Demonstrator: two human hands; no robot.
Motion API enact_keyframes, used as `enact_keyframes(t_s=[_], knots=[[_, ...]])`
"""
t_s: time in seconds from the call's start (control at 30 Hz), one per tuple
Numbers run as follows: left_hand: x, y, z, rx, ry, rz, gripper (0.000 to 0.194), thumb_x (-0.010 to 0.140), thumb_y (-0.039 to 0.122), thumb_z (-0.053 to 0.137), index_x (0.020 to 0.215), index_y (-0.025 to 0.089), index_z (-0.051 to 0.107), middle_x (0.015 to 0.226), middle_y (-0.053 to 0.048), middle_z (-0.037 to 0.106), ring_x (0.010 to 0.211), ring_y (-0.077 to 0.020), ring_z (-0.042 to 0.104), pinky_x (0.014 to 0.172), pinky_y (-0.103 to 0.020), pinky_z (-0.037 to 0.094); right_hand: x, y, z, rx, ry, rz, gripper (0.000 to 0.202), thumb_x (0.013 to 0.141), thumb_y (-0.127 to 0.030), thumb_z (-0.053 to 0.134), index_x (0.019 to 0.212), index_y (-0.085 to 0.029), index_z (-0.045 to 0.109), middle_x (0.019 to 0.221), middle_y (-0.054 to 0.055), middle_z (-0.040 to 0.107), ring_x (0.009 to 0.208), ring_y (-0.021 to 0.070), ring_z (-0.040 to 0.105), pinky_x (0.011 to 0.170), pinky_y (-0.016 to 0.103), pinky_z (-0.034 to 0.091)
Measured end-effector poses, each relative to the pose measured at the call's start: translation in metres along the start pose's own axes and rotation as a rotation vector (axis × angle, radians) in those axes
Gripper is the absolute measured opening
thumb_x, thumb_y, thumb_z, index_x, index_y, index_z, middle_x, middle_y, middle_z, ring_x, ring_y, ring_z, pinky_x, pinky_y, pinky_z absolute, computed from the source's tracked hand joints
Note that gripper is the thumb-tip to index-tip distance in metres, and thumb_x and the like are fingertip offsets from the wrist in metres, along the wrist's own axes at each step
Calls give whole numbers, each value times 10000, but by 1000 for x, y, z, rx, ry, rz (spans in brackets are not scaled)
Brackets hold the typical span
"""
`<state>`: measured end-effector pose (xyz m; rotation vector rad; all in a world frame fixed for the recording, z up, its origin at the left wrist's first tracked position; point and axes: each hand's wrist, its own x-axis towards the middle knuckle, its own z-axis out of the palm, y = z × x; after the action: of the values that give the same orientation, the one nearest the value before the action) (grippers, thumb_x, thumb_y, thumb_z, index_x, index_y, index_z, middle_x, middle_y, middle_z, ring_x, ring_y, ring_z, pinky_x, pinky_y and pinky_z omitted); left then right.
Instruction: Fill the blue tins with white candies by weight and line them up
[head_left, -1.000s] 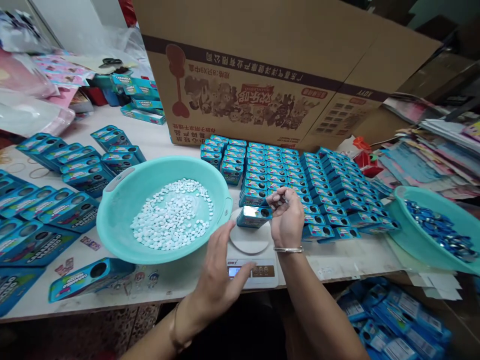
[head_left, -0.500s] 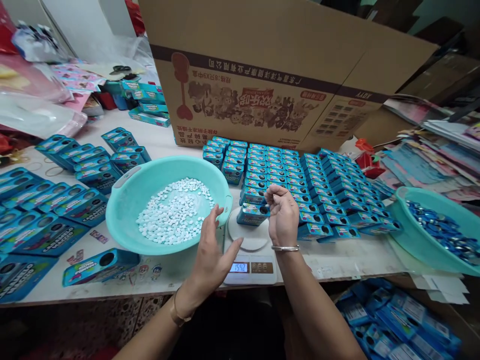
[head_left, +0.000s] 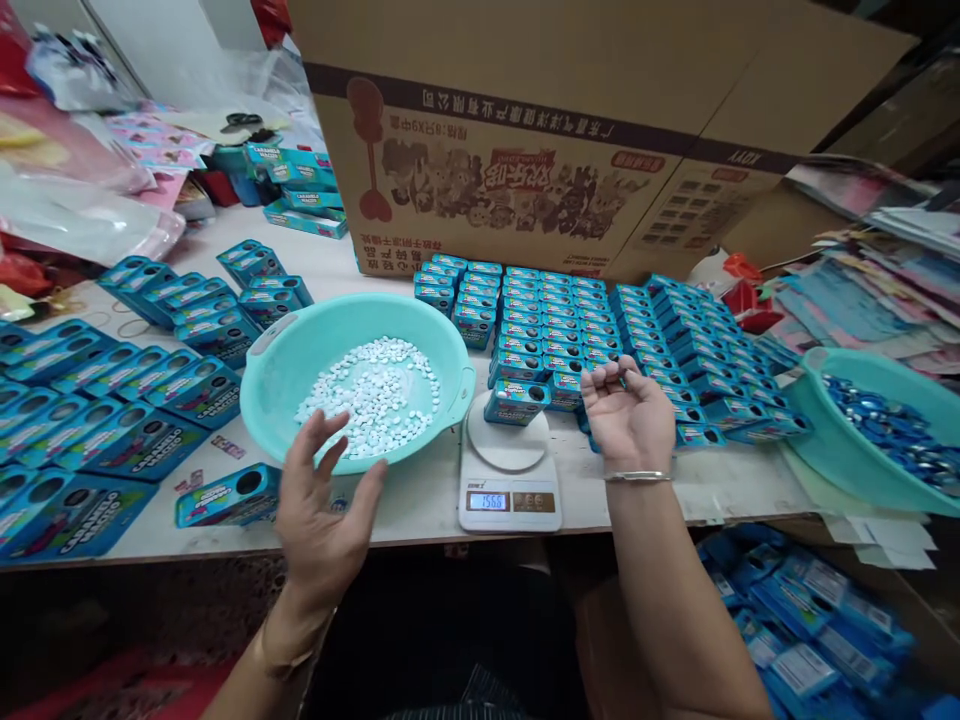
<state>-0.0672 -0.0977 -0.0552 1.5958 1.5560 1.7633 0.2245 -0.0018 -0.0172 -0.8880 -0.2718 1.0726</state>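
A big printed cardboard carton (head_left: pixel 525 90) stands along the back of the pale desk (head_left: pixel 589 500), its lettering upside down, and heaped papers (head_left: pixel 855 285) crowd the far right side. In front of the carton, rows of blue boxes (head_left: pixel 555 310) are packed closely together, and more blue cartons (head_left: pixel 135 400) fill the left end.

Near the middle of the desk's front edge I see a white kitchen scale (head_left: pixel 510 455) with digits lit on its display. One blue box (head_left: pixel 517 402) sits on its round plate, towards the back, in front of the rows.

To the left of the scale is a turquoise basin (head_left: pixel 264 410) with small white tablets (head_left: pixel 390 395) spread over its bottom. The left hand (head_left: pixel 322 510) hovers over its near rim, fingers spread, thumb well apart, with nothing visible in its grasp.

The right hand (head_left: pixel 630 415) is just to the right of the box on the scale, palm turned up and fingers loosely curled; I can't tell whether anything is tucked under the fingertips. A metal bangle (head_left: pixel 637 476) circles that wrist. Farther right, a second basin (head_left: pixel 810 430) holds shiny blue pieces (head_left: pixel 892 435).
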Motion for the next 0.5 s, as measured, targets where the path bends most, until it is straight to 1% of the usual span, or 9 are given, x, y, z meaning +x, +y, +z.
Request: enact_keyframes(t_s=[0.07,0.1,0.17,0.23,0.3,0.37,0.4,0.43,0.5], knots=[[-8,-2,-17,3,90,-40,676,809,200,742,1424,274,471,1291,-84,599,1218,-246,604,1013,-418,555,-3,-3,-6,5,-12,-26,106,733,-147,553,821,-190,593,714,-23,564,630,100,582,717,278,573],[-13,-3,-23,9,130,-59,653,808,203,744,1407,265,493,1260,-82,613,1191,-243,620,996,-414,567,-8,-3,-4,-13,-58,-63,98,740,-157,565,826,-194,596,721,-26,563,627,96,574,700,264,566],[-22,-5,-32,23,192,-88,606,811,211,742,1376,242,527,1202,-78,634,1140,-237,642,965,-408,584,-20,4,9,-112,-239,-131,90,774,-192,583,858,-206,612,748,-28,573,636,96,568,673,249,550],[-30,-7,-36,37,213,-98,579,817,214,736,1361,224,539,1164,-76,641,1095,-229,657,931,-395,597,-35,19,34,-326,-524,-162,101,834,-243,578,920,-222,626,794,-21,598,668,113,580,672,265,539],[-35,-11,-38,73,188,-77,589,822,210,729,1374,221,524,1173,-81,630,1077,-226,662,915,-392,597,-48,44,66,-679,-895,-180,159,911,-313,533,998,-218,627,883,14,639,742,148,608,716,309,530],[-36,-16,-37,177,112,3,651,816,205,738,1414,227,482,1215,-95,611,1112,-240,645,966,-431,565,-53,76,96,-1118,-1269,-291,206,927,-327,541,1073,-205,619,1018,63,661,902,204,621,838,373,498],[-34,-19,-36,251,69,65,699,806,207,750,1438,230,452,1239,-103,601,1145,-254,626,1005,-460,535,-52,93,108,-1369,-1387,-347,235,929,-337,551,1106,-196,611,1081,94,656,978,244,614,888,413,473],[-32,-22,-35,329,30,133,752,794,213,766,1461,230,420,1259,-113,593,1179,-270,602,1040,-486,502,-50,109,118,-1607,-1455,-365,273,927,-351,563,1138,-182,600,1155,136,638,1046,289,600,911,447,455],[-24,-28,-31,443,-23,240,836,783,236,784,1500,218,355,1285,-137,581,1232,-298,556,1072,-514,456,-44,135,128,-1914,-1512,-299,367,905,-408,609,1171,-157,584,1274,207,586,1156,357,559,941,481,434]])
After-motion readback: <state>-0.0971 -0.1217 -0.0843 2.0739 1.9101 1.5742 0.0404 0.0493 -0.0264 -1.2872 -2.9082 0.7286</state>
